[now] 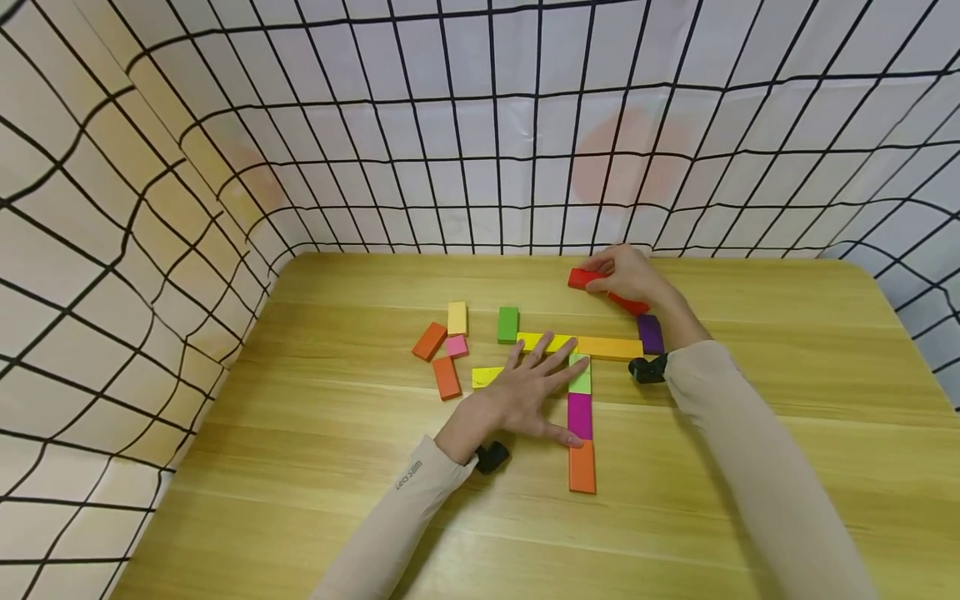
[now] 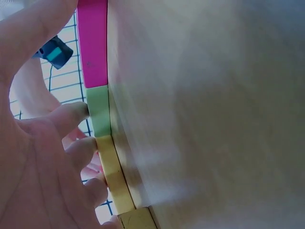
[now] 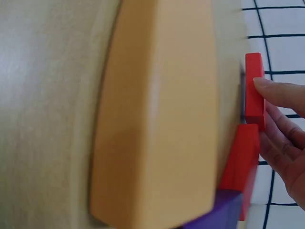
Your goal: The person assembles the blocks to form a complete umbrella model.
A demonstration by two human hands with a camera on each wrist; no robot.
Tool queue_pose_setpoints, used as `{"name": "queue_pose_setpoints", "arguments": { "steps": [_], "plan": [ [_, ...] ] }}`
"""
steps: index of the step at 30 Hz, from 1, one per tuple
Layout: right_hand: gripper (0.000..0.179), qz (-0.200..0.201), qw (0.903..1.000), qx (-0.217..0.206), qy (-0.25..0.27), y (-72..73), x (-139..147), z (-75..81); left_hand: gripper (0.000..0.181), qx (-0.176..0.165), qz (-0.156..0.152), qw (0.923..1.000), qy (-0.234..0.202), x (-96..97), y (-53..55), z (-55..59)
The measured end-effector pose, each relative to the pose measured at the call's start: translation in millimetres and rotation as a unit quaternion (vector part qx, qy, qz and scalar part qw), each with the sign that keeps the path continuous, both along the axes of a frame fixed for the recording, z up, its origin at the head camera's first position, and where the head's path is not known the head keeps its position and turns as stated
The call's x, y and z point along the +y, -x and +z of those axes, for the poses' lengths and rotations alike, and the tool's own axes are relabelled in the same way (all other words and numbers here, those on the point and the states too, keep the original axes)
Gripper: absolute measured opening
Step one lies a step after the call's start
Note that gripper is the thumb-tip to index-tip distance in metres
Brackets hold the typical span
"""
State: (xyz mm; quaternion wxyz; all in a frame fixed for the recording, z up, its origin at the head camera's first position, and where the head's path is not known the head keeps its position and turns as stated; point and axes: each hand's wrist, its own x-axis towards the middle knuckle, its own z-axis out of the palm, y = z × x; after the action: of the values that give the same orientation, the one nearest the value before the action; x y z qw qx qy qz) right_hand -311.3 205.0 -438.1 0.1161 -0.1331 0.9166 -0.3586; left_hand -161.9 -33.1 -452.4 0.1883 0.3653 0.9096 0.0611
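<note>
In the head view my right hand (image 1: 633,277) pinches a red block (image 1: 582,278) between thumb and fingers, near the table's back edge. Another red block (image 1: 628,305) slants just beyond it, its end near a purple block (image 1: 651,335). The purple block stands at the right end of a row with a light orange block (image 1: 611,348) and a yellow block (image 1: 531,341). From that row a light green block (image 1: 581,379), a magenta block (image 1: 580,417) and an orange block (image 1: 582,471) run toward me. My left hand (image 1: 521,402) spreads over these blocks, fingertips at the row and thumb at the orange block.
A green block (image 1: 507,325) touches the row's left end. Left of my hand lie another yellow block (image 1: 486,377), a cream block (image 1: 457,319), a pink block (image 1: 457,347) and two orange-red blocks (image 1: 447,379). Black netting (image 1: 491,158) surrounds the wooden table (image 1: 315,433).
</note>
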Motion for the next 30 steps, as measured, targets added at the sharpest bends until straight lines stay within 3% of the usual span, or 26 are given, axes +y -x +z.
{"name": "queue_pose_setpoints", "arguments": {
  "steps": [23, 30],
  "plan": [
    [0.047, 0.015, 0.9985, -0.05, 0.018, -5.0, 22, -5.9, 0.115, 0.003, 0.002, 1.0, 0.003, -0.4, 0.3, -1.6],
    [0.046, 0.013, 0.9987, -0.042, 0.024, -3.3, 26, -9.7, 0.115, 0.007, 0.002, 1.0, 0.004, -0.5, 0.2, -2.3]
  ]
}}
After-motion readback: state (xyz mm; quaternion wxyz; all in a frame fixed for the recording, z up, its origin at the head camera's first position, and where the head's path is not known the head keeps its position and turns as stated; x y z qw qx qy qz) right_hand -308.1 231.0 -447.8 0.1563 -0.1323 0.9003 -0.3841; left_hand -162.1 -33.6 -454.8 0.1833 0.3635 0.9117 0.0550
